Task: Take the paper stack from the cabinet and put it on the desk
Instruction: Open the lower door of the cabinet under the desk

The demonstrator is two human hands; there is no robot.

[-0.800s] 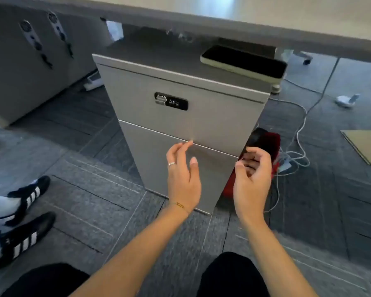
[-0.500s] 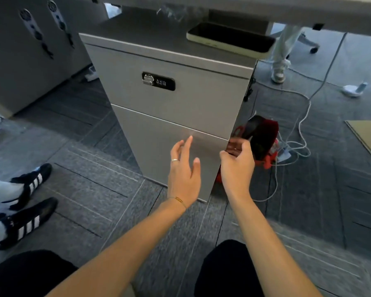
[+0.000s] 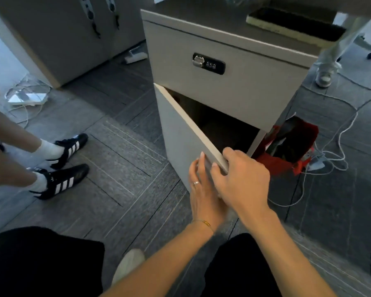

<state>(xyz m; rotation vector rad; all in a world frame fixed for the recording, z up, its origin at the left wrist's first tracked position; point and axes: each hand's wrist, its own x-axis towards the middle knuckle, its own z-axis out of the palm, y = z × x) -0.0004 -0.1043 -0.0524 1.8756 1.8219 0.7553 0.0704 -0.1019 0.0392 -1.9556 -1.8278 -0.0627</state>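
A small grey cabinet (image 3: 240, 88) with a combination lock (image 3: 209, 63) on its upper front stands under the desk. Its lower door (image 3: 178, 129) is swung partly open, hinged at the left. My right hand (image 3: 242, 179) grips the door's free top corner. My left hand (image 3: 201, 196) lies flat against the door's outer face just below, fingers spread. The inside of the cabinet (image 3: 221, 125) is dark, and no paper stack shows in it.
A flat tray (image 3: 296, 26) lies on the cabinet top. A red bag (image 3: 287, 151) and white cables (image 3: 341, 136) sit to the cabinet's right. Another person's legs in black striped shoes (image 3: 60, 168) stand at the left; a third person's foot (image 3: 325, 76) is behind.
The lower door, shut before, now stands partly open. My right hand moved from the cabinet's right edge onto the door's corner, and my left hand came up against the door's face.
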